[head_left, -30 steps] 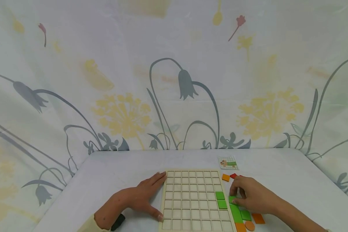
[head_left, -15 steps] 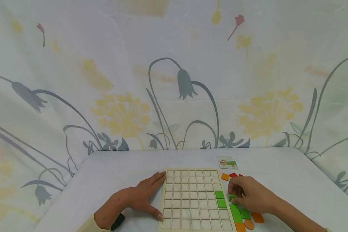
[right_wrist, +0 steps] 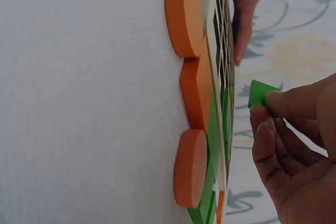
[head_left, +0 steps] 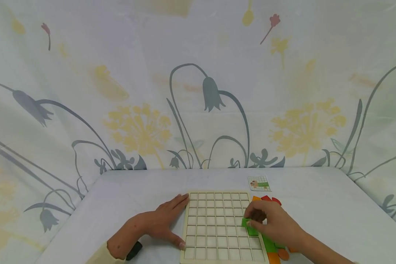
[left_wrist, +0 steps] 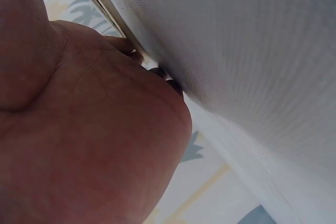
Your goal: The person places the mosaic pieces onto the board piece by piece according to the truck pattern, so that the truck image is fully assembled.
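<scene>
Right hand [head_left: 274, 223] pinches a small green square tile [head_left: 246, 222] between thumb and fingertips, held over the right side of the pale wooden grid board [head_left: 217, 227]. Right wrist view confirms: same green square tile [right_wrist: 261, 94] gripped at one corner by the fingertips [right_wrist: 273, 98], tilted, just off the board face; whether it touches the board cannot be told.

Left hand [head_left: 165, 225] lies flat on the white worktop [head_left: 316, 209], fingers straight and spread, thumb and forefinger against the left edge of the board. It holds nothing. Left wrist view shows only the palm [left_wrist: 89, 145] pressed close to the worktop surface; finger detail not readable there.

Board: square cells in a wooden frame, lying flat near the front worktop edge. More green [head_left: 252, 231] shows in a right-hand column just beneath the held tile, partly hidden by the right hand.

Loose pieces to the right of the board: a strip of green pieces [head_left: 268, 244] touching the board's right edge, an orange round disc [head_left: 283, 254], an orange square piece [head_left: 273, 259] at the lower corner, red pieces [head_left: 271, 199] just behind the right hand. In the right wrist view the orange discs [right_wrist: 185, 17] stand out edge-on beside the board.

Small printed pattern card [head_left: 259, 183] lies beyond the board's far right corner, apart from it.

Backdrop: pale floral cloth [head_left: 198, 91] behind the worktop.
</scene>
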`<state>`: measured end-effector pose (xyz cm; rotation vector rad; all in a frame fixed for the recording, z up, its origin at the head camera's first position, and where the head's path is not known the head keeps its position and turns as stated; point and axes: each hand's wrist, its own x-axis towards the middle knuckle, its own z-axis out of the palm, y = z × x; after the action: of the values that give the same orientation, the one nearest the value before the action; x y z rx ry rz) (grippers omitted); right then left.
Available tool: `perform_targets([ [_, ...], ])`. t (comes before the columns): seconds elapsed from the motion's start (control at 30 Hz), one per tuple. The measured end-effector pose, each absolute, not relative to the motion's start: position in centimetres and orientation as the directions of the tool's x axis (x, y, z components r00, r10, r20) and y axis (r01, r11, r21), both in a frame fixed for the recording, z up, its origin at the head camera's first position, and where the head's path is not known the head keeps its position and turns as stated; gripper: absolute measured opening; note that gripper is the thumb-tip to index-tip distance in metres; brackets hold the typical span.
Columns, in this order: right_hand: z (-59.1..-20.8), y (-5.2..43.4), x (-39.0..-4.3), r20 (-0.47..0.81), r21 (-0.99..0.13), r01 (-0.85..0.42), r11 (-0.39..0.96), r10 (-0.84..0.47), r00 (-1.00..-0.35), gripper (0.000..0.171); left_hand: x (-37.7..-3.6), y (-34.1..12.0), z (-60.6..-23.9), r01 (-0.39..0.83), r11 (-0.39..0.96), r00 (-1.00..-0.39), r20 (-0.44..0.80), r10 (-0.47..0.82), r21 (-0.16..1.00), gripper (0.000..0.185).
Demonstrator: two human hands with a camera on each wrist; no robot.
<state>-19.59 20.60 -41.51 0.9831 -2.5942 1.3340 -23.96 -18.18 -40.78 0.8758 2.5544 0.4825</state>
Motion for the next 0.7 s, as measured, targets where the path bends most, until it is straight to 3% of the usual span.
perform_targets([
  [0.3, -41.7, 19.2, -19.5, 0.225, -0.751, -0.471, 0.463, -0.491, -0.842, 0.013, -23.9, -18.2, -40.5, 0.495, 0.744, -0.729, -0.251, 0.637, 0.448, 0.128],
  [0.7, -42.0, 19.7, -19.9, 0.242, -0.677, -0.537, 0.503, -0.536, -0.809, 0.007, -24.0, -18.2, -40.7, 0.496, 0.735, -0.723, -0.249, 0.644, 0.462, 0.127],
])
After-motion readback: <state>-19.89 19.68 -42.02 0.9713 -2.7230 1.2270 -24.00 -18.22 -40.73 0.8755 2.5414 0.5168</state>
